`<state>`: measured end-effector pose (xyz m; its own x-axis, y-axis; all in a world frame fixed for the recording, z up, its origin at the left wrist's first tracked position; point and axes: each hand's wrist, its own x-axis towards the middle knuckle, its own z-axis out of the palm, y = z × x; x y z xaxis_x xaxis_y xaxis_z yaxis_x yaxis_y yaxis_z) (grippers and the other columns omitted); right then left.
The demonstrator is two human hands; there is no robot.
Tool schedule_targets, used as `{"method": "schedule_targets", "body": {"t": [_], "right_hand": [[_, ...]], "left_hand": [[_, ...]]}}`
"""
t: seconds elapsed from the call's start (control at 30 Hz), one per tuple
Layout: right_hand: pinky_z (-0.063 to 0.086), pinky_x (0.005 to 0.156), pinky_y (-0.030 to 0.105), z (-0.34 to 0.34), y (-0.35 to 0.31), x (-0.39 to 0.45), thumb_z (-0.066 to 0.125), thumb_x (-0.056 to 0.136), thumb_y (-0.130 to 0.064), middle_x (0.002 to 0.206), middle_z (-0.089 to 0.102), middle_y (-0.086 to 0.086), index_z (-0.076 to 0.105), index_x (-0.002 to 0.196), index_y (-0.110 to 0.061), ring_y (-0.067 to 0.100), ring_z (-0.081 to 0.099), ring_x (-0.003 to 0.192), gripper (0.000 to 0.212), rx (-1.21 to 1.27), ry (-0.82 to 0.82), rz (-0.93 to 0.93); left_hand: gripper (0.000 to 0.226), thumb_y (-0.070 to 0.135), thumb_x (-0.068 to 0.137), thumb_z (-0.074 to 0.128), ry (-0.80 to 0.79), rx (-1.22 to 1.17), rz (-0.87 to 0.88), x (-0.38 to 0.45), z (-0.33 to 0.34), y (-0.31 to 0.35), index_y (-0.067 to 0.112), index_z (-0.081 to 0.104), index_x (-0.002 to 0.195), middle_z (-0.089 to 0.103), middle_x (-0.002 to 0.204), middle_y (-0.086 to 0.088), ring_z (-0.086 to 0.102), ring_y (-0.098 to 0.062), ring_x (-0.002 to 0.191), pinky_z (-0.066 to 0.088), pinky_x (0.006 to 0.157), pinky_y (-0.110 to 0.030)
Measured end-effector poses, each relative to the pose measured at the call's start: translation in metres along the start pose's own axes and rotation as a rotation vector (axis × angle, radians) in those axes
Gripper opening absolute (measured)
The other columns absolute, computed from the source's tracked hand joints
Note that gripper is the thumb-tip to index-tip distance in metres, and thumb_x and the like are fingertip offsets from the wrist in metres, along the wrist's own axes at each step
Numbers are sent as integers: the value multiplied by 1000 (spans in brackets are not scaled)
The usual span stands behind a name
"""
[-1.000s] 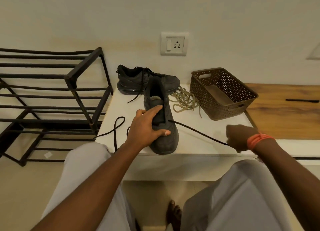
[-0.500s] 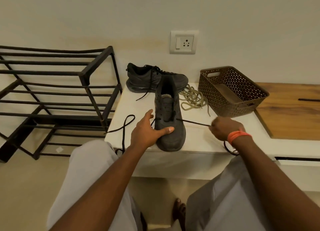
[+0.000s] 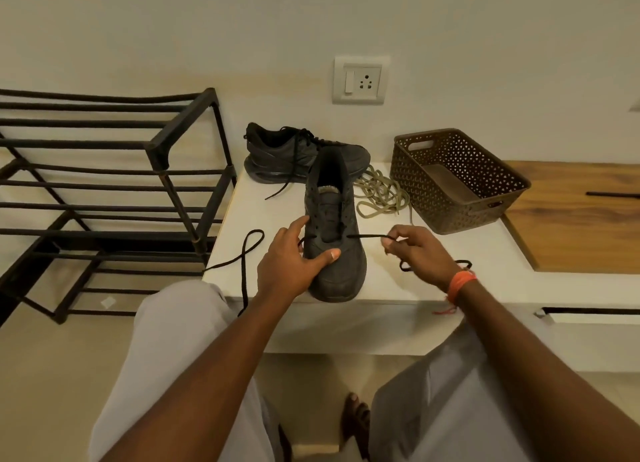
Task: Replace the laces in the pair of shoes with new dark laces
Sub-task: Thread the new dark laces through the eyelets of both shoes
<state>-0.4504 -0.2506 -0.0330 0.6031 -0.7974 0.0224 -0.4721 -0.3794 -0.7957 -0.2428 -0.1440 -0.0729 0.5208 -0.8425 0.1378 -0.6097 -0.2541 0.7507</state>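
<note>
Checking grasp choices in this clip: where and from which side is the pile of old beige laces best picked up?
Pinch the bundled middle of the loose beige laces from above. They lie flat in a tangle on the white tabletop, hemmed in by the near dark shoe and the brown perforated basket; only the top is open.

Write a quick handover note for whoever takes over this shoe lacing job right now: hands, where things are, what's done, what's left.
Left hand grips the near shoe at its toe end, steadying it on the white table.
Right hand pinches the dark lace to the shoe's right.
Done: far shoe laced dark; old beige laces lie beside the basket; the lace sits in the near shoe's lowest eyelets.
Left: lace up the remaining eyelets.
</note>
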Motion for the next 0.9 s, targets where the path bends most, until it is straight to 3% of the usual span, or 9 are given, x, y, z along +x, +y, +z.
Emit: {"method": "schedule_targets", "body": {"t": [0.1,0.17,0.23,0.33,0.47,0.57,0.67,0.8,0.9], "right_hand": [[35,50,9,-11,-7,-15,56,96,-12,45,47,-13,65,82,4,0,41,43,23,254,-152,89],[36,53,6,-7,-5,-10,54,98,-15,43,50,-15,66,77,4,-3,48,46,31,207,-49,112],[41,62,14,-8,10,-4,59,95,-19,61,68,-4,68,69,-2,2,59,63,33,114,98,173],[48,73,31,-32,42,-7,65,91,-25,79,71,17,70,66,-11,20,57,65,29,-113,262,388],[49,81,36,-30,40,-11,65,89,-39,98,70,12,72,89,-12,27,61,82,28,-399,307,498],[49,80,41,-4,17,-4,68,85,-46,125,49,12,54,118,-11,35,61,95,51,-527,387,338],[47,73,33,17,-4,5,74,82,-27,109,48,15,38,110,-7,27,57,88,50,-229,422,60],[33,57,28,31,-35,16,68,81,-10,67,45,3,40,71,-14,12,39,58,30,-2,248,2],[42,57,32,34,-46,19,70,78,-7,57,51,3,55,61,-7,12,47,54,22,156,130,-66]], "left_hand": [[80,61,71,73,24,-25,-8,-2,1,3,32,41,139,62,105,3,58,-14,93,54,78,-36],[79,61,71,73,48,5,0,-3,1,6,33,42,137,60,87,7,60,-16,85,54,72,-36],[77,62,70,73,67,50,-17,-4,0,7,33,42,135,54,77,10,61,-20,81,55,70,-37],[78,64,69,72,74,51,-85,-5,-1,9,31,41,133,50,74,7,63,-26,83,55,72,-41],[67,59,73,72,80,6,-83,-8,4,10,28,43,126,51,67,13,62,-20,74,56,70,-39],[61,58,75,72,69,-10,-74,-8,4,10,27,43,120,54,66,9,60,-17,69,54,65,-37],[52,56,79,68,54,4,-79,-7,-2,15,25,47,115,55,70,7,59,-15,71,51,63,-33],[36,48,87,63,179,148,39,-3,-7,20,23,58,112,55,111,2,52,-16,102,45,77,-28],[11,34,92,61,137,-54,159,-2,-14,31,26,64,98,62,98,8,57,-8,91,42,71,-19]]}}
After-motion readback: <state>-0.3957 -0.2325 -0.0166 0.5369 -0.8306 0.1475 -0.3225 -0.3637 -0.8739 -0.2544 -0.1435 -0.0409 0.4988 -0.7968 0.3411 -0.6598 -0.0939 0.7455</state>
